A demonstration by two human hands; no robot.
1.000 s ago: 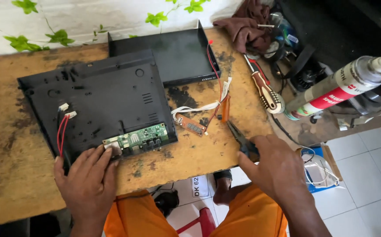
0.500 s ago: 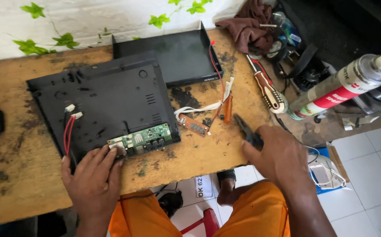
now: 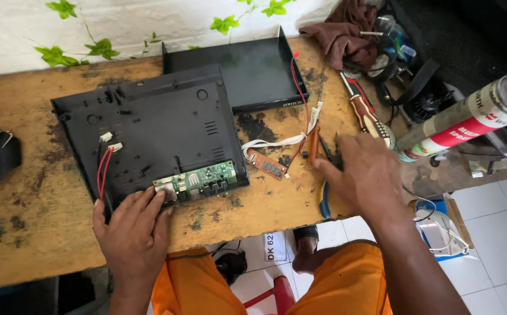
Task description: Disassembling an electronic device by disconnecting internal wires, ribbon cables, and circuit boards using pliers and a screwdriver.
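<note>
Blue-handled pliers (image 3: 325,198) under the gripping right hand (image 3: 365,175), lengthwise toward the table's near edge; left hand (image 3: 132,227) flat on the black casing (image 3: 148,128).

Both forearms are bare, with no sleeves, watch, rings or gloves on the left hand (image 3: 134,233) or the right hand (image 3: 365,175). The person wears bright orange trousers (image 3: 347,291), loose and creased over both knees at the near edge. One bare foot (image 3: 307,256) shows between the legs.

Repair workshop: worn wooden bench (image 3: 26,233), screwdriver (image 3: 365,111), opened electronics case (image 3: 148,122), circuit board (image 3: 202,179).
</note>
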